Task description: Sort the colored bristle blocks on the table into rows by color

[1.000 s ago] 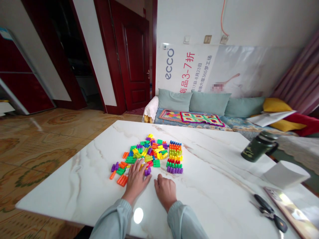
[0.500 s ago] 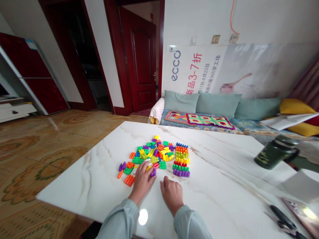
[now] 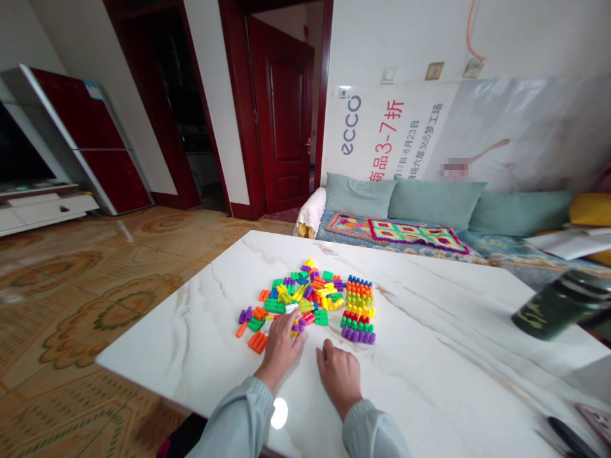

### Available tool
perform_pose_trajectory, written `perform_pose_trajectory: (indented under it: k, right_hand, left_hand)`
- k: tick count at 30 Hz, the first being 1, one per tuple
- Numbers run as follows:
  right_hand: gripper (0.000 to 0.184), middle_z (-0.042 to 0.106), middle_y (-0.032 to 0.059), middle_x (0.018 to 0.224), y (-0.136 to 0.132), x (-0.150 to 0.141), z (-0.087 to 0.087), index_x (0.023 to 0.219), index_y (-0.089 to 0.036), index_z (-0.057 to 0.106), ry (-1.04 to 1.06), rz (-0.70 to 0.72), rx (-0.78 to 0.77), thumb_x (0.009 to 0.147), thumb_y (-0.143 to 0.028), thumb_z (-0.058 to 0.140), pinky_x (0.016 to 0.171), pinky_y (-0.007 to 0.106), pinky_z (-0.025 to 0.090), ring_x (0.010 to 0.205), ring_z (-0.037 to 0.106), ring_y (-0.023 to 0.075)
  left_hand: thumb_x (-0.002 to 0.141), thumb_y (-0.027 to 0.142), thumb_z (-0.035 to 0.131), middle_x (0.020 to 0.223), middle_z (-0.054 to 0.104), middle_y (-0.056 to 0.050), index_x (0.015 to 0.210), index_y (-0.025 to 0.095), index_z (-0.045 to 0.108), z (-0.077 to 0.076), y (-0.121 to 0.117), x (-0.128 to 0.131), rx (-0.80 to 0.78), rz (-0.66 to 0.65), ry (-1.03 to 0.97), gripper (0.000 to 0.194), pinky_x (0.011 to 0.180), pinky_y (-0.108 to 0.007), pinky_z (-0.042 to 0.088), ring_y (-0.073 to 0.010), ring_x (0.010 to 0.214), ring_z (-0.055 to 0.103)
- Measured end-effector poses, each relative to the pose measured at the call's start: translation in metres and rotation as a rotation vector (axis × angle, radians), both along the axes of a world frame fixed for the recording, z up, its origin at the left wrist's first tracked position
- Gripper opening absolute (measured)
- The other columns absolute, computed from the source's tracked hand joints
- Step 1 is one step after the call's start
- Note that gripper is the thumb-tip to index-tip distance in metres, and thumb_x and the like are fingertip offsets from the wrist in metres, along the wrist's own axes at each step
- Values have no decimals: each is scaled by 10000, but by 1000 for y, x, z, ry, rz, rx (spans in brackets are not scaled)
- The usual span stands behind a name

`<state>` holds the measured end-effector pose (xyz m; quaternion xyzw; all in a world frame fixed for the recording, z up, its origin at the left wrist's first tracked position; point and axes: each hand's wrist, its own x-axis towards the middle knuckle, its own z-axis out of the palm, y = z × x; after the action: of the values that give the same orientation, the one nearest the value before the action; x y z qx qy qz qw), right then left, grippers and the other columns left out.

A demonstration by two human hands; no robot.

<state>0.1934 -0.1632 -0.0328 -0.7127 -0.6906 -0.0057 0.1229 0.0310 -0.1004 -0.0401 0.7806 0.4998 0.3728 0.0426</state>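
A loose heap of small coloured plastic blocks [image 3: 296, 298] lies on the white marble table [image 3: 429, 356]. Right of it stands a neat stack of block rows [image 3: 359, 310], blue at the far end and purple at the near end. My left hand [image 3: 282, 342] rests at the heap's near edge, fingers stretched forward onto the blocks, touching a white and a purple piece. My right hand [image 3: 340, 374] lies on the bare table just short of the purple row, fingers curled under, nothing visible in it.
A dark green mug [image 3: 556, 307] stands at the table's right side. Scissors [image 3: 568, 436] lie at the near right corner. Behind the table is a sofa [image 3: 429, 219] with cushions. Tiled floor [image 3: 71, 286] lies to the left.
The view has swung left, so everything sits further right in the picture. My left hand's fingers have drawn together a little on the blocks. My right hand stays on the table.
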Motion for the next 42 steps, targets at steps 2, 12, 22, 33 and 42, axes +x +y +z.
perform_pose_trajectory:
  k: [2, 12, 22, 33, 42]
  right_hand:
    - [208, 724, 53, 728, 1, 0, -4, 895, -202, 615, -8, 2, 8, 973, -300, 449, 532, 258, 280, 670, 694, 184]
    - [180, 724, 62, 725, 4, 0, -8, 905, -195, 614, -26, 9, 45, 955, -282, 464, 527, 258, 306, 649, 696, 198]
    - [191, 727, 51, 718, 4, 0, -8, 915, -200, 620, -25, 13, 43, 967, -277, 453, 528, 257, 313, 647, 701, 198]
    - [215, 727, 62, 735, 5, 1, -9, 963, -189, 636, -25, 10, 40, 972, -279, 441, 558, 257, 359, 671, 702, 193]
    - [269, 744, 80, 798, 2, -1, 0, 1158, -177, 603, 10, -27, 1, 976, -285, 437, 602, 271, 421, 721, 713, 214]
  left_hand:
    - [836, 262, 623, 1243, 621, -102, 1357, 206, 466, 8, 3, 5, -29, 11, 59, 547, 997, -452, 425, -273, 1153, 546]
    - [766, 365, 708, 1065, 633, -97, 1105, 244, 657, 44, 16, 42, -256, 54, 330, 364, 958, -451, 374, -307, 1068, 548]
    - [805, 329, 686, 1042, 591, -97, 1230, 286, 643, 30, 35, 23, -288, -153, 374, 430, 857, -383, 452, -291, 997, 586]
    - [916, 176, 448, 850, 652, -107, 1030, 151, 641, 34, 41, 16, -310, -116, 415, 226, 767, -361, 470, -247, 813, 632]
    - [942, 168, 396, 1021, 644, -86, 989, 201, 646, 38, 19, 12, -212, -151, 295, 257, 875, -324, 444, -205, 970, 594]
